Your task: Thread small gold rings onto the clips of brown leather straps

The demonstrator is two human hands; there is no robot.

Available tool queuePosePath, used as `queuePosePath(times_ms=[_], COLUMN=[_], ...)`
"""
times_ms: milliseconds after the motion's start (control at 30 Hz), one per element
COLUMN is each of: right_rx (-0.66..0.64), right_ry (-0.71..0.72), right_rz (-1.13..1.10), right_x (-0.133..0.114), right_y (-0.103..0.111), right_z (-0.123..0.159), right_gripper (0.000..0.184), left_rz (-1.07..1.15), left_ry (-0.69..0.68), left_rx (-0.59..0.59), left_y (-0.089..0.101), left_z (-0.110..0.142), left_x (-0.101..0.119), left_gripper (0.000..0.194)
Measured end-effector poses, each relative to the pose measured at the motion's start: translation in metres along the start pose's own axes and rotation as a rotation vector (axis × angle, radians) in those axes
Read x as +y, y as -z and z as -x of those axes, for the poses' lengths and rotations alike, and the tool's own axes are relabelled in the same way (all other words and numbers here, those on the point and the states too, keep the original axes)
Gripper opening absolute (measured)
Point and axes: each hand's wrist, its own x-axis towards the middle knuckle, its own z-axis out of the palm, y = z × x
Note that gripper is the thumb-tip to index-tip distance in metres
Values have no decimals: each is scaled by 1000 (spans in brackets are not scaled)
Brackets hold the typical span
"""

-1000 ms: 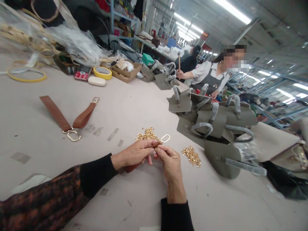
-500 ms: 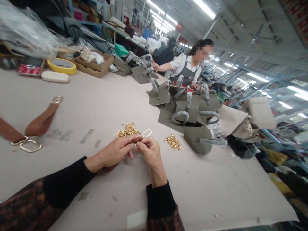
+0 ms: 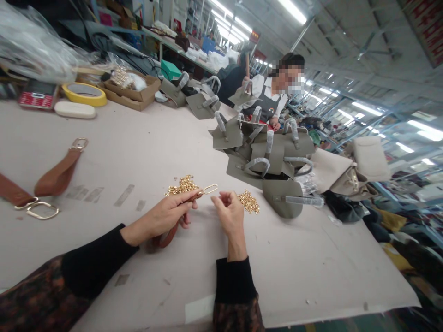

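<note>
Over on your left, a white case (image 3: 75, 110) lies just in front of a yellow tape roll (image 3: 98, 98), near a cardboard box (image 3: 141, 99). Ahead of you, a person in a grey apron (image 3: 263, 109) stands behind heaped grey bag panels (image 3: 268, 156) with wrapped handles.

The left forearm (image 3: 86, 272) is stretched in from eight o'clock, the left hand (image 3: 161, 216) being directed toward two o'clock in a pinching grip, while the right hand (image 3: 230, 216) is held just apart on a forearm (image 3: 237, 286) angled up from six, its fingers (image 3: 232, 198) curled.
</note>
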Motion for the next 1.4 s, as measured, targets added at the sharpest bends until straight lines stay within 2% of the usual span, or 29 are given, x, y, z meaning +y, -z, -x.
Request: queuePosePath(times_ms=[67, 133, 267, 433, 567, 700, 933, 1100, 1400], right_rx=[162, 254, 278, 286, 289, 285, 275, 265, 272], right_ry=[-45, -108, -168, -153, -123, -91, 14, 40, 63], right_rz=[288, 494, 651, 762, 802, 807, 753, 664, 650], right_x=[11, 22, 34, 34, 35, 38, 48, 54, 49], right_y=[17, 29, 34, 26, 25, 25, 27, 29, 21], right_z=[-3, -5, -7, -11, -14, -16, -20, -23, -24], right_gripper=[25, 22, 22, 22, 22, 23, 23, 22, 25], left_rz=[51, 88, 215, 386, 356, 336, 310, 263, 192], left_ry=[38, 21, -61, 65, 133, 145, 137, 92, 37], left_rx=[29, 81, 105, 33, 49, 57, 16, 34, 62], left_y=[3, 7, 10, 8, 2, -4, -5, -6, -5], left_z=[1, 2, 1, 1, 4, 6, 2, 2, 3], left_x=[1, 2, 3, 7, 15, 22, 10, 9, 6], left_gripper=[68, 61, 44, 36, 40, 37, 34, 28, 30])
